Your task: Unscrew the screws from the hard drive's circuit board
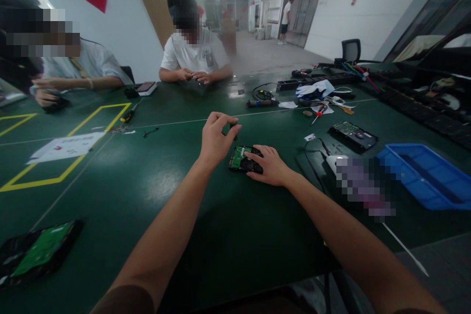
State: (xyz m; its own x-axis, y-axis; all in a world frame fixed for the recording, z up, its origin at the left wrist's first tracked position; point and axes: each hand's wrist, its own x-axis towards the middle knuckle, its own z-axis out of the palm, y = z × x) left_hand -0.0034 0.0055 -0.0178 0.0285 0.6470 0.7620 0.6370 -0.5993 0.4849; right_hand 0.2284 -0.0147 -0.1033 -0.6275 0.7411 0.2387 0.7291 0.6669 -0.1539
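Observation:
In the middle of the green table lies a hard drive point(240, 158) with its green circuit board facing up. My right hand point(271, 167) grips its right end, fingers along the far side and thumb along the near side. Over the drive's far left corner, my left hand point(217, 138) is closed in a pinch around a small, dark, upright object point(233, 130). Its kind is unclear, since the fingers cover much of it.
A second hard drive point(353, 135) and a blue tray point(423, 176) are on the right. Another drive point(40, 252) lies at lower left. Near the far side are a screwdriver point(320, 112), cables and gloves point(314, 90). Two people sit across the table.

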